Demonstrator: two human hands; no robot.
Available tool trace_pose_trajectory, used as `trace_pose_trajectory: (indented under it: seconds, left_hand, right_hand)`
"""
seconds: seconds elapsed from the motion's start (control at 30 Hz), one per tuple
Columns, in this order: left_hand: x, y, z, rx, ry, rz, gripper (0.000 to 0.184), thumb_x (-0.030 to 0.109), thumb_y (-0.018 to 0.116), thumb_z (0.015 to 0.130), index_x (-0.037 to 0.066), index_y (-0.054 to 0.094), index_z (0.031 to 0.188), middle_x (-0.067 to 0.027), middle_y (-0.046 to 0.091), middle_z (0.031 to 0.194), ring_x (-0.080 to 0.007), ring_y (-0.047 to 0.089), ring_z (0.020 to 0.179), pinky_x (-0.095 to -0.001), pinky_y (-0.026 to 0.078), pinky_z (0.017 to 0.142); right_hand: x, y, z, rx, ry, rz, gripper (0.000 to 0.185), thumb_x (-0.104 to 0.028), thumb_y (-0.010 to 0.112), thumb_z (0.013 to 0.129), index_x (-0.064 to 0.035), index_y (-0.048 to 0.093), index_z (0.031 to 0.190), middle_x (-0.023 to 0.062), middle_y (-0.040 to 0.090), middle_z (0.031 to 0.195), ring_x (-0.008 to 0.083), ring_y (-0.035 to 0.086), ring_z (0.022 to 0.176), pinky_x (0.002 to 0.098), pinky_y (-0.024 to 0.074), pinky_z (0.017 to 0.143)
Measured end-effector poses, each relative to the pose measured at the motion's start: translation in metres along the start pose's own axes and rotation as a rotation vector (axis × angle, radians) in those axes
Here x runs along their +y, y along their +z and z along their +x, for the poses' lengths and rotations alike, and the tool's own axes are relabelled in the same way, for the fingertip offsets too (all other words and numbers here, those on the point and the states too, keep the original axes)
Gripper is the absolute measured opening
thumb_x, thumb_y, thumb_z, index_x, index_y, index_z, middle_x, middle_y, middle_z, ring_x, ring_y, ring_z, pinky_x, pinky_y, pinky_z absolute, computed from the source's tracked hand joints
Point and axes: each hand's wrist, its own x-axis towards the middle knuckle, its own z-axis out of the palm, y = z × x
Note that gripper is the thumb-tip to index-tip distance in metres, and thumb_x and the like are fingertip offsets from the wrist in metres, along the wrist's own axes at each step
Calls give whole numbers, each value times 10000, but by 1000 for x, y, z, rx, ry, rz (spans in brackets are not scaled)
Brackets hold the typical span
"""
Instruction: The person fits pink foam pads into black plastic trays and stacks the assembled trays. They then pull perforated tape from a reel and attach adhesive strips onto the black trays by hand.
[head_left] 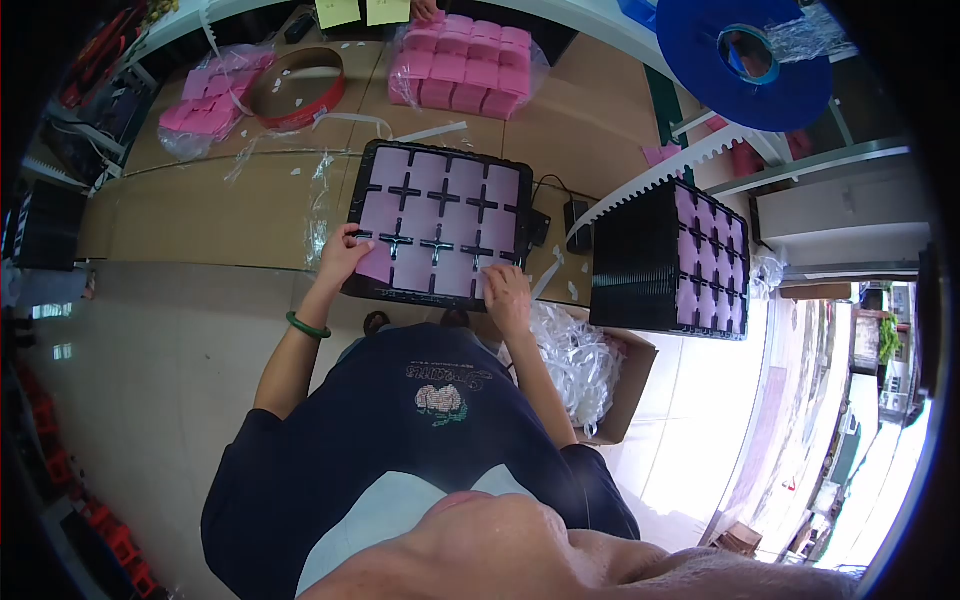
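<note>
A black plastic tray [437,297] lies on the workbench in front of me, its rows of compartments filled with pink pieces and divided by black cross-shaped ribs. At its front left corner my left hand [343,258] is closed, the thumb and fingers at a brighter pink piece [376,266] that sits slightly askew. My right hand [510,298] rests over the front right corner with its fingers apart, the tips touching the pink piece there. A green bangle [308,325] circles my left wrist.
Right of the tray rises a tall stack of black trays [640,260] with pink pieces on top. Behind lie bundled pink pieces [465,65], a red tape roll [330,95] and a bagged pink bundle [210,105]. A carton [635,385] of white strips stands below; a blue reel [690,60] hangs upper right.
</note>
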Motion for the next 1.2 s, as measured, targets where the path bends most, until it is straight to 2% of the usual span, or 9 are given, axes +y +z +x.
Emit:
trace_pose_trajectory:
  seconds: [0.07, 0.17, 0.27, 0.37, 0.57, 0.67, 0.87, 1.07, 1.2]
  left_hand:
    - [-13, -8, 3, 87, 64, 127, 476, 158, 797, 821, 16, 605, 1233, -53, 672, 856, -155, 634, 763, -300, 523, 711]
    - [11, -14, -16, 102, 106, 354, 445, 193, 788, 813, 43, 641, 1205, -79, 667, 937, -237, 649, 861, -363, 525, 785]
    - [28, -8, -28, 281, 414, 675, 354, 202, 737, 848, 67, 679, 1170, -100, 636, 1054, -308, 606, 1007, -415, 489, 891]
    - [60, 9, -21, 197, 485, 704, 283, 167, 677, 877, 82, 709, 1145, -108, 606, 1135, -330, 550, 1102, -448, 449, 936]
    - [82, 75, 56, 111, 860, 943, 289, 98, 613, 869, 130, 737, 1128, -92, 608, 1106, -277, 558, 1063, -419, 446, 885]
    - [88, 97, 88, 32, 811, 1118, 284, 138, 600, 870, 155, 753, 1109, -93, 601, 1073, -262, 556, 1074, -413, 441, 902]
    - [88, 77, 124, -25, 1010, 1288, 274, 164, 590, 864, 166, 773, 1068, -82, 582, 1011, -263, 538, 1080, -403, 419, 947]
    - [83, 31, 139, -87, 990, 1287, 303, 161, 584, 865, 141, 763, 1108, -68, 572, 1029, -251, 527, 1060, -390, 413, 934]
    - [78, 8, 139, -66, 982, 1335, 310, 150, 582, 862, 120, 752, 1120, -66, 571, 1037, -251, 526, 1054, -380, 420, 921]
  right_hand:
    - [-1, -1, 0, 9, 16, 20, 201, -76, 693, 817, -91, 704, 1017, 66, 663, 1006, 285, 610, 996, 403, 489, 867]
    - [1, -4, 1, -1, 54, 1, 162, -100, 669, 829, -94, 703, 987, 60, 665, 1013, 275, 609, 987, 420, 481, 864]
    - [11, -12, 13, 1, 125, 5, 155, -99, 663, 846, -99, 713, 993, 56, 675, 1023, 281, 613, 990, 419, 484, 871]
    - [33, -10, 38, 43, 147, 8, 174, -88, 657, 844, -97, 714, 1008, 61, 679, 1058, 292, 606, 1023, 419, 485, 880]
    - [55, 37, 131, -54, -47, -80, 282, -72, 613, 820, -100, 736, 1072, 81, 667, 1078, 305, 571, 1077, 421, 476, 916]
    - [57, 68, 165, -162, -116, -130, 322, -99, 593, 827, -137, 751, 1105, 78, 647, 1076, 284, 559, 1088, 411, 462, 936]
    - [66, 68, 183, -358, -160, -223, 365, -121, 597, 819, -211, 768, 1129, 51, 608, 1154, 263, 523, 1149, 390, 435, 979]
    - [102, 52, 170, -224, -198, -241, 287, -170, 619, 837, -215, 790, 1064, 65, 610, 1164, 272, 518, 1166, 423, 419, 994]
    - [118, 40, 161, -251, -125, -231, 423, -68, 611, 776, -219, 772, 1136, 82, 596, 1224, 296, 502, 1212, 431, 410, 1034]
